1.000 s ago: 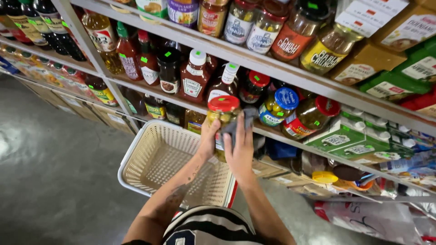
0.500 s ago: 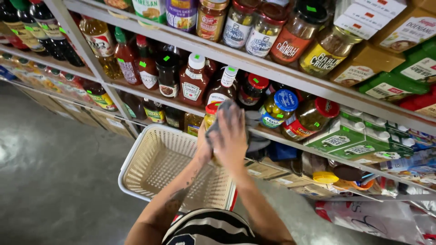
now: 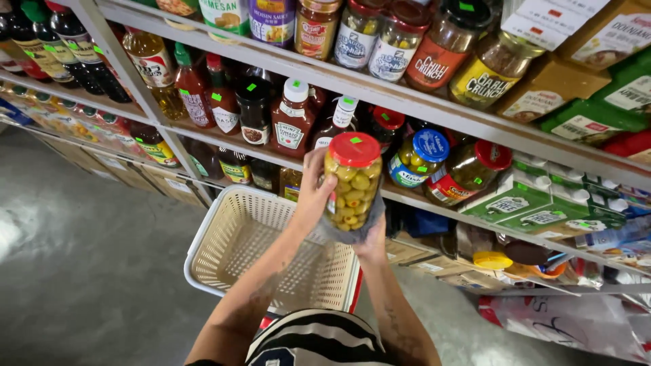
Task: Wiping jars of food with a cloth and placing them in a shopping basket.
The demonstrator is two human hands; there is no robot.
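The jar (image 3: pixel 352 181) is clear glass packed with small green olives or peppers in brine, topped by a red lid that carries a small green sticker. It stands roughly upright in the air, in front of the middle shelf (image 3: pixel 434 203) and above the cream plastic basket (image 3: pixel 271 254). The left hand (image 3: pixel 314 193) wraps around its left side, fingers curled on the glass. The right hand (image 3: pixel 369 237) cups it from beneath, mostly hidden behind the jar's base.
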